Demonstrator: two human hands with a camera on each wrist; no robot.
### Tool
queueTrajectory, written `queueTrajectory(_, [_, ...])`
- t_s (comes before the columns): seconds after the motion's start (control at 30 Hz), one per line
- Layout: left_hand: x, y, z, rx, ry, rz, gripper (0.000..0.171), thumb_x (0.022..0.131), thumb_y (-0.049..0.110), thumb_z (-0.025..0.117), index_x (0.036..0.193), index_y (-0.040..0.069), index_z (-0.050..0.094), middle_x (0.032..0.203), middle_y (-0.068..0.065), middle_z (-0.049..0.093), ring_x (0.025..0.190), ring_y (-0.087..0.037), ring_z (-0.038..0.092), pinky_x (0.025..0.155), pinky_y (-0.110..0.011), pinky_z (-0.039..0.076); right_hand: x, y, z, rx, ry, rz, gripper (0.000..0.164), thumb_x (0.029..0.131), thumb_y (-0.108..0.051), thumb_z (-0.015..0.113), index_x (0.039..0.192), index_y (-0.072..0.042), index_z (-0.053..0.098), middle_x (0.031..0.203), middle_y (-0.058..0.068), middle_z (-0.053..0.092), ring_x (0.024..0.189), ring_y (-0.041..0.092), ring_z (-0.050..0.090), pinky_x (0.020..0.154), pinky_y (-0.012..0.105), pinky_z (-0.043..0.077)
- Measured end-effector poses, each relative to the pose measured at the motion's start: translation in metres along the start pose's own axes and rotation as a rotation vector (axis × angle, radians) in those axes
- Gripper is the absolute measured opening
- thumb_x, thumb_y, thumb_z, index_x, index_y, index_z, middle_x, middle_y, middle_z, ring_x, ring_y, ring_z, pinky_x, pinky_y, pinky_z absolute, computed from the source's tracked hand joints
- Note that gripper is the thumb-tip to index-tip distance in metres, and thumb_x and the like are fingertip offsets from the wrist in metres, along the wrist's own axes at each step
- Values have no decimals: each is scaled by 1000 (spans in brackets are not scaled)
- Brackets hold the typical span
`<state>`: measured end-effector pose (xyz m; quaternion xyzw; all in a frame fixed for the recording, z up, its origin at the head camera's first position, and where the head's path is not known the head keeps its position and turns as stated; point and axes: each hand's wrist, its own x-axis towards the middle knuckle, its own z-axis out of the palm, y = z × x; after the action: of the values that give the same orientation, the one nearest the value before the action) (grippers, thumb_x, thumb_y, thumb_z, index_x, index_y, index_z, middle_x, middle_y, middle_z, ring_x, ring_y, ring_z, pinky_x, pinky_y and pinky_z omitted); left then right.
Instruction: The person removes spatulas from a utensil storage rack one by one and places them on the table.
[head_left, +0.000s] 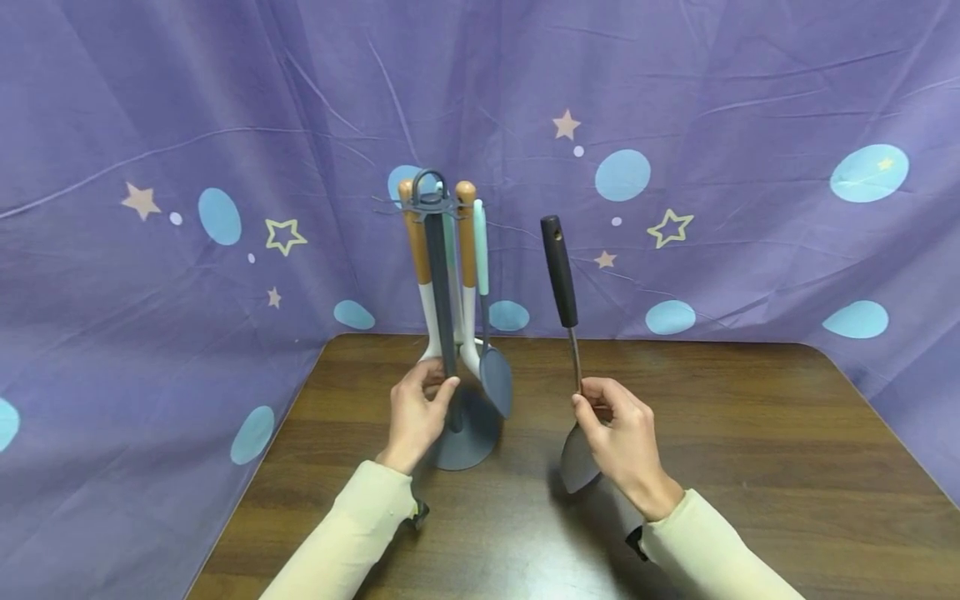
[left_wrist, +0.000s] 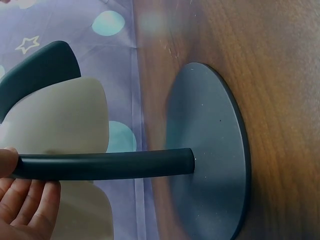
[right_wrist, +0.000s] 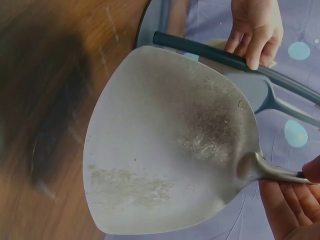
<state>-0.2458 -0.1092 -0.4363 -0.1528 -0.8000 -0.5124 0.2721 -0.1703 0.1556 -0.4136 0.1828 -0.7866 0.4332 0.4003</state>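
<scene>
My left hand (head_left: pixel 416 412) holds the dark pole (head_left: pixel 438 292) of a utensil stand low down, thumb on one side and fingers on the other. The stand's round base (left_wrist: pixel 212 150) rests on the table. White utensils with wooden handles (head_left: pixel 467 233) and a grey-headed turner with a mint handle (head_left: pixel 482 246) hang around the pole. To the right, my right hand (head_left: pixel 622 433) pinches the thin metal shaft of a wok spatula (right_wrist: pixel 165 140). Its black handle (head_left: pixel 560 271) points up and its broad, worn metal blade hangs down. Part of the blade is hidden behind the hand in the head view.
A brown wooden table (head_left: pixel 750 467) lies under both hands. Behind and left of it hangs a purple cloth (head_left: pixel 480 75) with stars and blue spots. Thin hooks (head_left: pixel 390 202) stick out around the stand's top, below a ring.
</scene>
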Motion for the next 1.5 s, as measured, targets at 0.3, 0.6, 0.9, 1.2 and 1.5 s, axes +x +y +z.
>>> queueTrajectory(0.3, [1,1,-1,-2,6,8,18,81,2,74,97,1,65,87,-11,70,78,-21,68,70,-24,59,-2,9,-24,-107,-30,75,18,78,7,70,92,-4,67,81,0,68,72,10,64,61,11,53])
queueTrajectory(0.6, [0,0,-2,6,6,14,18,81,2,74,97,1,65,89,-10,70,79,-20,69,70,-21,58,-3,17,-44,-180,-42,103,16,78,5,70,89,-5,66,82,-2,62,71,6,62,60,7,51])
queueTrajectory(0.9, [0,-1,-2,3,9,22,17,81,2,74,96,1,65,89,-11,70,79,-21,69,70,-20,58,-9,26,-58,-241,-72,208,14,77,6,70,87,-3,66,81,-1,62,69,3,60,61,6,50])
queueTrajectory(1.2, [-1,-1,-1,-1,-6,1,19,82,3,74,98,1,65,89,-10,69,80,-19,68,72,-19,57,-15,37,-79,-304,-134,224,14,77,6,70,87,-2,64,78,1,62,65,3,59,59,4,48])
queueTrajectory(1.5, [0,1,-1,1,-15,-7,19,82,4,74,98,1,65,89,-10,69,79,-20,68,71,-27,59,-19,45,-108,-411,-192,283,11,78,1,70,86,-5,66,74,0,65,61,0,56,54,7,43])
